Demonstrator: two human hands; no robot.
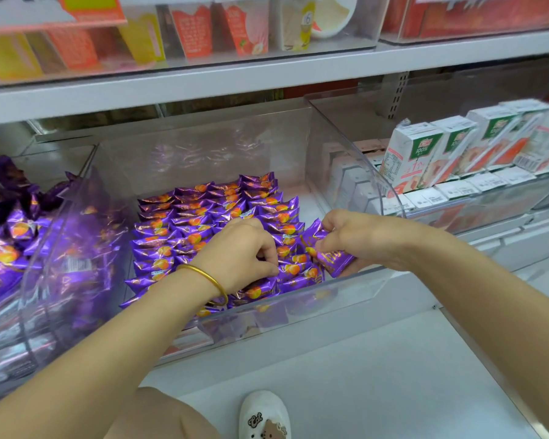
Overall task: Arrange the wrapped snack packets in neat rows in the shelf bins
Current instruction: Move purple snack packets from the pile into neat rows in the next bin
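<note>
Purple wrapped snack packets with an orange picture stand in several neat rows inside a clear plastic bin on the middle shelf. My left hand, with a gold bangle on the wrist, reaches into the front rows and its curled fingertips pinch a packet there. My right hand grips a few purple packets just above the bin's front right corner. The gap at the right side of the bin shows bare white floor.
A second clear bin at the left holds a loose heap of the same purple packets. To the right, white juice cartons stand in a row. Orange and yellow boxes fill the shelf above. My white shoe is on the floor below.
</note>
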